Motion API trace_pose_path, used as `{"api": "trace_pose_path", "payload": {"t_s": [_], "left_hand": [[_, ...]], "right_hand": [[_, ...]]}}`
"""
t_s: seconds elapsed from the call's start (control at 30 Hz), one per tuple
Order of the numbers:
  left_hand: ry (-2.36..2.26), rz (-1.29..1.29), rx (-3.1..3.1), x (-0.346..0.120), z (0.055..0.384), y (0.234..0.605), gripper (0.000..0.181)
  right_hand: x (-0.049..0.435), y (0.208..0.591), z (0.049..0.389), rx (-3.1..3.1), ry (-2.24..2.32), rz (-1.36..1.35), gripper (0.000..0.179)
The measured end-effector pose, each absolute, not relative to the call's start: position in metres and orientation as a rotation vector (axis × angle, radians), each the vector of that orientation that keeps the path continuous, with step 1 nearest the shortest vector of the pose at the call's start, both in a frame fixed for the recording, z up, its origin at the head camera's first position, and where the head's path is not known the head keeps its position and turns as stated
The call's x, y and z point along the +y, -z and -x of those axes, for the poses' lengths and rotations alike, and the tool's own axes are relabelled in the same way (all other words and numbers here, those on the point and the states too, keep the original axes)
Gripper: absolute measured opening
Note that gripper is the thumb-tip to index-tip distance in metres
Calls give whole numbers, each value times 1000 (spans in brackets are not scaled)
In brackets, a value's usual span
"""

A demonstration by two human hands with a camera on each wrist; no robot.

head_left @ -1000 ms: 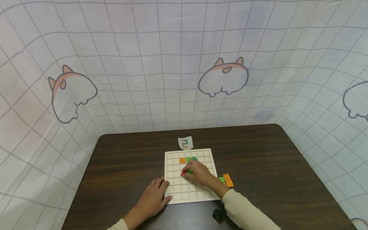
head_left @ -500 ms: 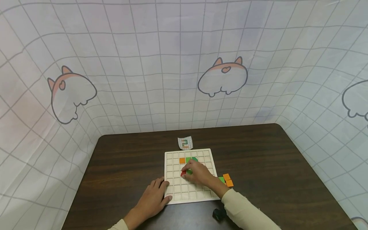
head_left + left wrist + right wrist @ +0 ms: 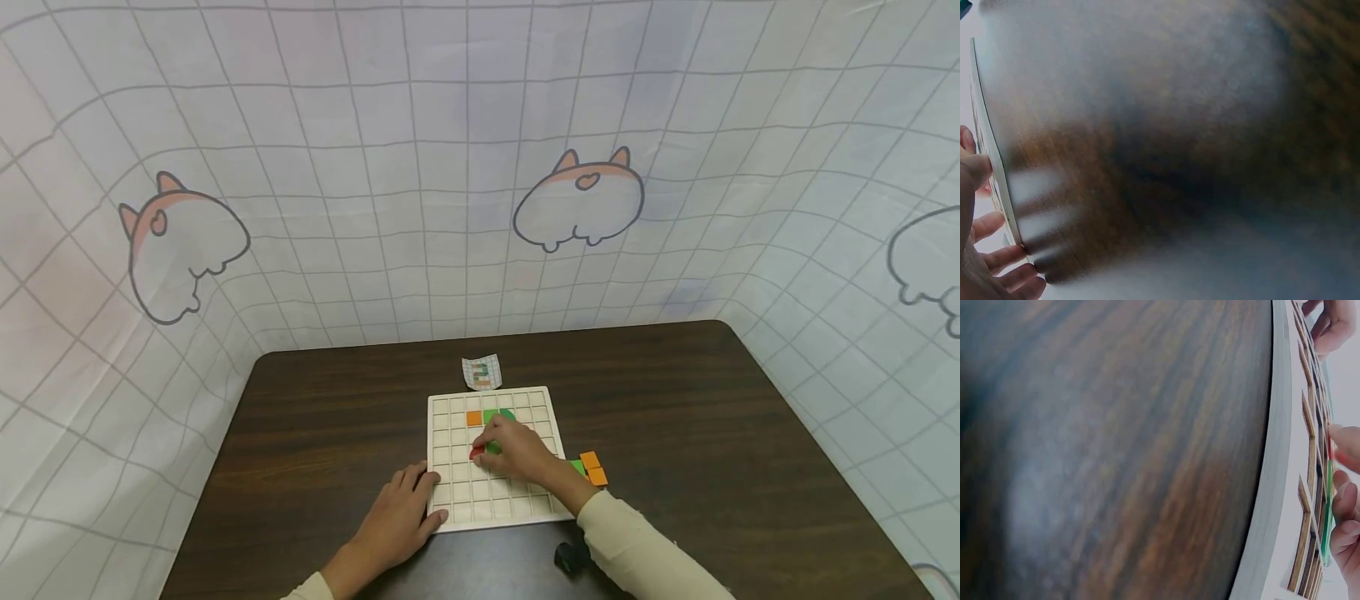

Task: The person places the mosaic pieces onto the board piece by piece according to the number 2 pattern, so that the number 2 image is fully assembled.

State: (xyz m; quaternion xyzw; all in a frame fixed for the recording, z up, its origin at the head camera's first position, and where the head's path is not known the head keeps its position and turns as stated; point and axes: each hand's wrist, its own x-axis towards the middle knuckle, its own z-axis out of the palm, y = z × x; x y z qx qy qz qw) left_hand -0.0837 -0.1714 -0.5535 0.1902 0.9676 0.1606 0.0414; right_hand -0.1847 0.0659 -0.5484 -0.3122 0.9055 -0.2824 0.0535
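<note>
A cream gridded board (image 3: 480,512) lies on the table in the head view. My right hand (image 3: 513,450) reaches over it, thumb and fingertips pinching a red tile (image 3: 476,452) near its middle. Right beside the red tile is a green tile (image 3: 493,448), partly covered by the fingers. Farther back on the board sit an orange square tile (image 3: 474,418), a light green tile (image 3: 491,414) and a dark green tile (image 3: 508,413). My left hand (image 3: 397,512) rests at the board's left edge, fingers and thumb extended onto the rim; the left wrist view shows its spread fingers (image 3: 1007,256).
Behind the board lies a small paper card (image 3: 482,372) with a coloured grid pattern. Loose orange tiles (image 3: 592,468) and a green tile (image 3: 577,467) lie right of the board. A small black object (image 3: 570,558) sits near the right sleeve. A patterned cloth (image 3: 375,208) surrounds the table.
</note>
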Motion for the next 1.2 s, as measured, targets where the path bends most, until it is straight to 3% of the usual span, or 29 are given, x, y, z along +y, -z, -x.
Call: {"api": "trace_pose_path", "payload": {"t_s": [0.3,0.77,1.2], "left_hand": [[-483,-577,2954,-171,85,556,49],[-467,-589,3003,-170,84,555,47],[-453,-580,3000,-171,84,556,48]], "right_hand": [[82,544,189,2725,935,961,26],[171,538,195,2738,1011,835,24],[213,541,187,2683,780,791,38]]}}
